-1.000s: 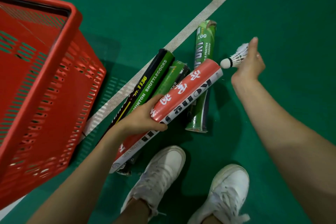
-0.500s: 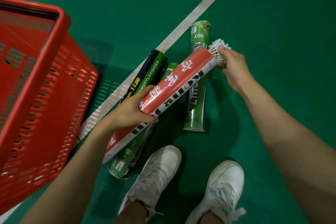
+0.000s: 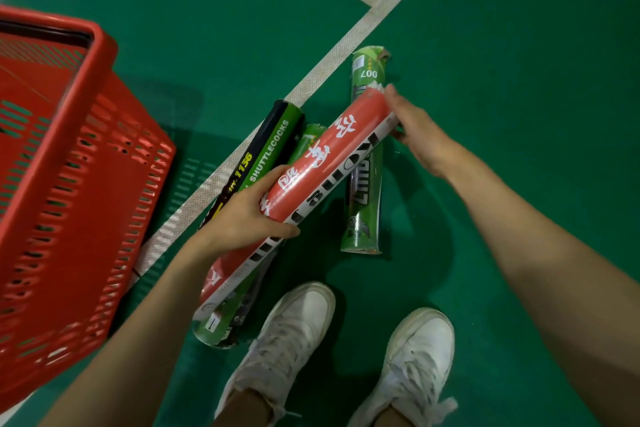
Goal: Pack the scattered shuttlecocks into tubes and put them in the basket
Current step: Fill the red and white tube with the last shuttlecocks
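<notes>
My left hand [image 3: 247, 215] grips a red and white shuttlecock tube [image 3: 329, 152] around its middle and holds it slanted above the floor. At the tube's far open end is my right hand [image 3: 414, 128], its fingers against the mouth. No shuttlecock shows; the hand hides the tube's mouth. Under the red tube lie a black and green tube [image 3: 273, 135] and a green tube [image 3: 214, 329]. Another green tube [image 3: 367, 73] lies to the right of them. The red plastic basket [image 3: 100, 156] stands on the left.
Green court floor with white lines [image 3: 332, 55] running diagonally. My two white shoes [image 3: 298, 329] [image 3: 419, 347] stand just below the tubes. Open floor lies to the right and beyond the tubes.
One second ago my right hand held a shuttlecock beside the tube's mouth. It pushed it in, and now the shuttlecock is out of sight with the hand at the tube's end.
</notes>
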